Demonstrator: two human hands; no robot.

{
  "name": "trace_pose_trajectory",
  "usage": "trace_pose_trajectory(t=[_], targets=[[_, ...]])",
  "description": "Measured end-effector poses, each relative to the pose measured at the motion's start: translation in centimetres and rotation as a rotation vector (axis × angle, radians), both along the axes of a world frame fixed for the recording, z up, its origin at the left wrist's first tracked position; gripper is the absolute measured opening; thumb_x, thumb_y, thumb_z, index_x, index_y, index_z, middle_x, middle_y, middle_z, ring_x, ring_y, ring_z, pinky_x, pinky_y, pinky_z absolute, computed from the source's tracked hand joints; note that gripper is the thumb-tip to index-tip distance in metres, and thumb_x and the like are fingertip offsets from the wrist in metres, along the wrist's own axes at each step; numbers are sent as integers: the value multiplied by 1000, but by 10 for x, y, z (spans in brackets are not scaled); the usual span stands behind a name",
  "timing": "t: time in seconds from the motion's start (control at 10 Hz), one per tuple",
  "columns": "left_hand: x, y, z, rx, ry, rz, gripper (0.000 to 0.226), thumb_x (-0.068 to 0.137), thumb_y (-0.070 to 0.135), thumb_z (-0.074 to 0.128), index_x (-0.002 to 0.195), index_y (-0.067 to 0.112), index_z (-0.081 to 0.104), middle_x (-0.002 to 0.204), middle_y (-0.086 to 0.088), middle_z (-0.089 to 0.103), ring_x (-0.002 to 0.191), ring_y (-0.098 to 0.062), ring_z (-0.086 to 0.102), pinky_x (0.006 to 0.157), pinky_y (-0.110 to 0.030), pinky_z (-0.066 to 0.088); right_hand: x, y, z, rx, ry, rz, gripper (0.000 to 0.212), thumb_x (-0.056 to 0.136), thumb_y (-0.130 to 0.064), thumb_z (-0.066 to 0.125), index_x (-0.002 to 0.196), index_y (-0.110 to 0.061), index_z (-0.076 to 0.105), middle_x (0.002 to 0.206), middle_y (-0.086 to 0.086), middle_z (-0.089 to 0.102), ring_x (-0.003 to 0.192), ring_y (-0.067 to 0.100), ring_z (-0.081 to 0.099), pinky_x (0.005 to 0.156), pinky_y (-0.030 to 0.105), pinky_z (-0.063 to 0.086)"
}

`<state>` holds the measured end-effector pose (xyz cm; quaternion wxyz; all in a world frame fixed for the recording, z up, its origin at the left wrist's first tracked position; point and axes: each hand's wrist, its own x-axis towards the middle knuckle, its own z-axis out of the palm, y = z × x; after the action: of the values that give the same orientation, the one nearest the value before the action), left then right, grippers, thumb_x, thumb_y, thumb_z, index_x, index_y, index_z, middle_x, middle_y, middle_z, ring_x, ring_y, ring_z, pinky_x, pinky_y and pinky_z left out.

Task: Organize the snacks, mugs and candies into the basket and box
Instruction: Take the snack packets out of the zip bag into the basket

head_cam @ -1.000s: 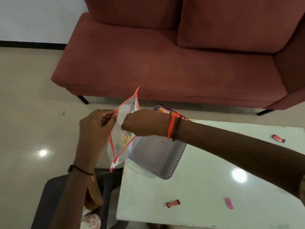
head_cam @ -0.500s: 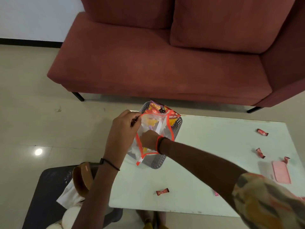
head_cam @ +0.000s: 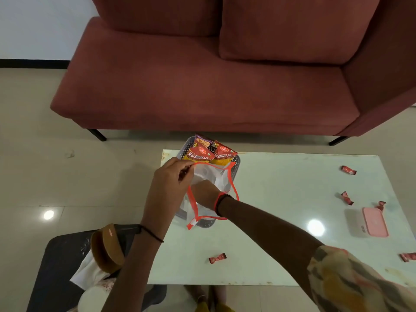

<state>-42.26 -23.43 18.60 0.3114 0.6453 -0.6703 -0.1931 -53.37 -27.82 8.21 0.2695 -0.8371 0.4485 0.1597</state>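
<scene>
A clear zip pouch [head_cam: 221, 174] with orange edging is held open over the grey perforated basket [head_cam: 236, 164] at the table's far left corner. My left hand [head_cam: 172, 176] pinches the pouch's top edge. My right hand [head_cam: 206, 194] is inside the pouch; its fingers are hidden, so whether they hold anything is unclear. Red-and-yellow snack packets [head_cam: 202, 153] stand at the basket's far end. Several red-wrapped candies lie loose on the table: one near the front [head_cam: 217, 259], others at the right [head_cam: 348, 170] [head_cam: 346, 197]. A pink box [head_cam: 374, 221] sits at the right edge.
The white table [head_cam: 281, 210] stands in front of a dark red sofa [head_cam: 202, 75]. Low at the left, a black surface [head_cam: 60, 266] carries a brown mug [head_cam: 108, 247] and white cloth. Another candy [head_cam: 408, 256] lies at the table's right edge.
The pouch came down from in front of me to over the basket, and my right hand went from pinching its edge to reaching inside. The view shifted right, revealing the pink box.
</scene>
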Motion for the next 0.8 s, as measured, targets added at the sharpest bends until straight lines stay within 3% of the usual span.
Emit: trace_pose_trajectory(t=[0.1,0.2,0.3,0.5,0.6,0.7,0.8], targets=[[3,0,-3,15,-1,24,23,83,13,67,103,2,69,99,-16,72,81,-13,60,75,-10,39,-1,-2,0,-158,60,182,35,93,-6,40,121,8,55,104,22,62,120,41,52,40,9,40],[13,-5,-6,21,-11,50,21,83,11,66,101,1,69,95,-16,72,77,-10,56,72,-11,40,7,-7,19,-276,51,259,32,96,1,34,116,3,59,95,13,63,111,38,59,72,27,50],[25,-12,-5,29,-39,93,17,84,10,65,97,1,70,91,-17,72,73,-15,60,69,-10,39,15,-7,43,-335,20,237,33,96,3,36,118,-2,60,113,17,64,106,36,62,82,40,52],[67,-32,9,32,-108,199,17,86,17,63,96,8,73,86,-13,72,77,-24,65,66,-20,36,23,-23,101,-307,-206,36,38,88,2,47,119,-12,64,112,15,66,99,34,64,69,34,45],[90,-40,20,21,-136,220,19,87,22,62,98,11,73,82,-14,73,75,-25,65,65,-23,35,18,-38,143,-203,-405,-87,33,91,-2,50,117,-14,66,109,10,69,99,27,64,79,32,50],[99,-44,25,9,-134,247,19,86,21,62,98,10,73,84,-16,73,76,-24,65,60,-23,31,8,-51,169,-122,-579,-176,28,89,1,53,112,-6,68,93,4,71,87,13,65,77,20,51],[110,-47,25,-1,-128,275,21,87,20,62,99,8,73,87,-16,73,74,-18,59,56,-15,30,-15,-72,190,-46,-780,-329,21,89,1,58,106,1,69,84,3,70,72,6,65,66,14,50]])
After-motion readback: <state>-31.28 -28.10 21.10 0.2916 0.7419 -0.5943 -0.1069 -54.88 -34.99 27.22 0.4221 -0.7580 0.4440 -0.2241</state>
